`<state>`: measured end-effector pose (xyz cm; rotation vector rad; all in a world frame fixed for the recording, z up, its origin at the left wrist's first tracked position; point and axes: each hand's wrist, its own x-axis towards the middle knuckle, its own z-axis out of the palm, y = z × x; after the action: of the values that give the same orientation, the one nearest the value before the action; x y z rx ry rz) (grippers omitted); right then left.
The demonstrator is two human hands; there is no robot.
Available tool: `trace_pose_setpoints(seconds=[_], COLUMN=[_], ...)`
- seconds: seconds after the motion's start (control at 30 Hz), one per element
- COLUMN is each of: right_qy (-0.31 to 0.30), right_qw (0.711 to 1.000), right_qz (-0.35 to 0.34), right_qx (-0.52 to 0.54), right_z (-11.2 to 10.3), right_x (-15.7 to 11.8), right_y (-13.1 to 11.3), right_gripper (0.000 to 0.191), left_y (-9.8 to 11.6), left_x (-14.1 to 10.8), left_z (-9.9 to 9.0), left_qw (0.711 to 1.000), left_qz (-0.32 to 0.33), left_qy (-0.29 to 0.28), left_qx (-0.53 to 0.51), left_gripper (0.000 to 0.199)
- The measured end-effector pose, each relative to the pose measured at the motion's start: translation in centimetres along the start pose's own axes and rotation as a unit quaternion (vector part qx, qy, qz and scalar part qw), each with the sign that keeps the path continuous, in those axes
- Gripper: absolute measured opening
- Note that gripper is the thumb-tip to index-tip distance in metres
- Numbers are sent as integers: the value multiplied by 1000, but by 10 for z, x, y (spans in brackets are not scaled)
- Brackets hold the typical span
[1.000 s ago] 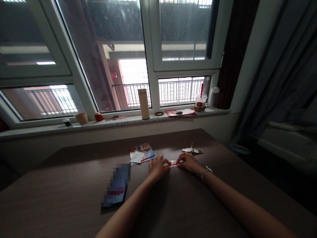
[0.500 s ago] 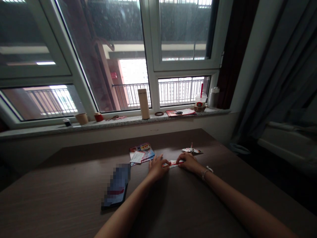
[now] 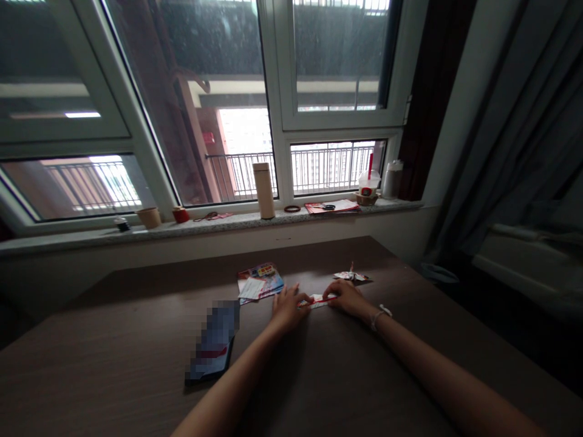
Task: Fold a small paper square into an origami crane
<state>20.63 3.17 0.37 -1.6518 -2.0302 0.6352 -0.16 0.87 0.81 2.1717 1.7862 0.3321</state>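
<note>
A small piece of folded paper (image 3: 320, 301), white with red, lies on the brown table (image 3: 136, 328) between my hands. My left hand (image 3: 288, 308) pinches its left end between thumb and forefinger, the other fingers resting on the table. At the right end, my right hand (image 3: 348, 297) grips the paper with bent fingers, a pale band around the wrist. Just beyond the right hand sits a folded paper crane (image 3: 350, 275). Leaflets (image 3: 272, 277) with a white slip (image 3: 252, 288) on top lie past my left hand. My fingers hide both ends of the folded paper.
A phone (image 3: 213, 343), its screen blurred, lies left of my left forearm. Along the windowsill (image 3: 228, 223) stand a beige flask (image 3: 263, 191), a paper cup (image 3: 149, 217), a drink cup with red straw (image 3: 368, 185), and scissors (image 3: 327, 207) on red papers. A curtain hangs at right.
Both hands keep their hold on the folded paper in almost the same place. The whole view has shifted very slightly; no other movement is visible.
</note>
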Motion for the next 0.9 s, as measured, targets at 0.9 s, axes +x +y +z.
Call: trace_pose_setpoints(seconds=[0.9], right_qy=[56], right_qw=[983], right_qz=[-176], right_qx=[-13], right_z=[10], right_x=[-18], right_y=[3], right_gripper=[15], left_y=[4], left_x=[-11], left_z=[8], left_qw=[994], left_qz=[22], left_qy=[102], left_qx=[-4], left_gripper=[26])
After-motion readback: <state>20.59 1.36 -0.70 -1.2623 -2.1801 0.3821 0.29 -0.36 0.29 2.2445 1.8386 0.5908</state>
